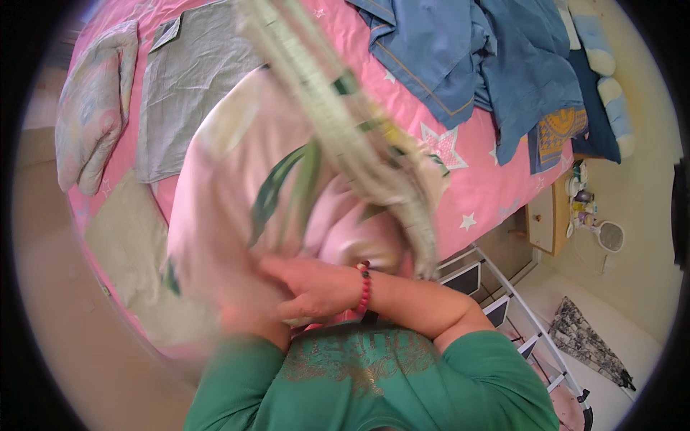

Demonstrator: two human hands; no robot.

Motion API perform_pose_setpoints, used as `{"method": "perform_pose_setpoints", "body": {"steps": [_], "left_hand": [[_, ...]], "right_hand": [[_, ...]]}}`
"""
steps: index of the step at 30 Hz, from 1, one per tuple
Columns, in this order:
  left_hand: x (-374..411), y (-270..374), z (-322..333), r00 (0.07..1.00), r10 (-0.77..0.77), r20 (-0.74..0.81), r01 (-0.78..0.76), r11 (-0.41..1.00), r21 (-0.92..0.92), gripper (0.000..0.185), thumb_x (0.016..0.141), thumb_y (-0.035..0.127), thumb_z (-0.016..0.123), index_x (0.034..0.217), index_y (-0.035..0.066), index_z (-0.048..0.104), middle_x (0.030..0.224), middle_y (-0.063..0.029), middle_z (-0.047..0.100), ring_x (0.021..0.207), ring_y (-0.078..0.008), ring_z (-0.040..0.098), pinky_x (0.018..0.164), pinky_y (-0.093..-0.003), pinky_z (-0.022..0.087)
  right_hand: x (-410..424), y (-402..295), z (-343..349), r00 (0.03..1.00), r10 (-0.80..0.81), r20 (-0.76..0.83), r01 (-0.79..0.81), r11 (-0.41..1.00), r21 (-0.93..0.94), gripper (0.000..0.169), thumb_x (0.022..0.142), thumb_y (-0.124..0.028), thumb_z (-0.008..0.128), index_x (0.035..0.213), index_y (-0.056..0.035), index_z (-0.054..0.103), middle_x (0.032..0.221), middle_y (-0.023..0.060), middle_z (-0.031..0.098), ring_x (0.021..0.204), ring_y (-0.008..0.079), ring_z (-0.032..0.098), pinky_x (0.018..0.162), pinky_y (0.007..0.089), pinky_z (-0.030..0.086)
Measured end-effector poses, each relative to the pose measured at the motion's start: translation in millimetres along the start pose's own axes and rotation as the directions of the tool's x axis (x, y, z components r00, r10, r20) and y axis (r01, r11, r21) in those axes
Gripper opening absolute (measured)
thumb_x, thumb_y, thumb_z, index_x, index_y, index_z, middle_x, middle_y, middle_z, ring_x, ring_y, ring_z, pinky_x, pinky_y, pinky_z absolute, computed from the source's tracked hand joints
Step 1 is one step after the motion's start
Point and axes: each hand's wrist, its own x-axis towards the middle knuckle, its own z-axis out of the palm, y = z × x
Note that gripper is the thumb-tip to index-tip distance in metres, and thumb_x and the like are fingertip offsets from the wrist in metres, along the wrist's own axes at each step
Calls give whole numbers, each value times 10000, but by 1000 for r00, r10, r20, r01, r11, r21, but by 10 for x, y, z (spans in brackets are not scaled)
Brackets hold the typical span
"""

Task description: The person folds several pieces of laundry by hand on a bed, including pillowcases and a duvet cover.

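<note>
A large pink cloth with green leaf shapes and a pale band spreads before my chest, blurred by motion. My right hand, with a red bead bracelet at the wrist, lies across its near part; the cloth is between its thumb and fingers, and the fingertips are hidden in it. Close by on the left is my left hand, at the cloth's near edge, too blurred to show its fingers. The pale band of the cloth runs from the top down to the right, over the bed.
On the pink star-patterned bed lie a folded quilt, a grey cloth, a beige cloth and rumpled blue bedding. To the right stand a white-framed step ladder and a small drawer cabinet with bottles beside it.
</note>
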Motion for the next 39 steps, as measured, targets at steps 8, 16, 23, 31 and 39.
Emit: {"method": "perform_pose_setpoints", "body": {"steps": [8,16,23,31,39], "left_hand": [[4,-98,-13,1000,17,-18,-17,999,-41,258,761,307,554,793,68,465,624,-46,490,513,-150,493,424,-235,391],[44,18,45,999,33,-16,-33,999,-40,262,761,307,553,810,66,462,645,-49,493,532,-151,497,436,-238,397],[142,143,143,999,43,-30,-44,998,-40,267,762,307,552,825,65,460,663,-52,495,549,-153,500,447,-240,402],[188,331,357,999,52,-11,-52,999,-4,273,762,307,551,842,63,458,684,-55,498,569,-155,505,460,-243,408],[279,461,493,998,63,-6,-63,998,22,280,763,307,550,859,62,455,705,-58,501,588,-157,509,472,-245,414]], "right_hand": [[-263,303,-630,760,201,-618,-167,979,113,313,705,-97,585,996,-42,486,824,26,517,737,91,476,653,212,401],[-306,991,-954,789,38,-613,-437,736,-517,574,569,-283,646,1054,-36,465,1017,149,467,945,293,446,850,345,341],[-242,629,-862,919,279,-278,-386,779,-494,545,651,-358,596,1058,-20,466,956,145,467,893,290,464,788,345,380],[-256,1095,-1727,652,47,-757,-235,962,-142,461,676,-160,587,1094,-24,448,1033,106,493,911,194,491,788,287,401],[-1042,1824,-2964,-396,60,-916,-415,879,236,662,559,-271,682,1084,35,420,1087,215,446,977,291,455,838,350,366]]}}
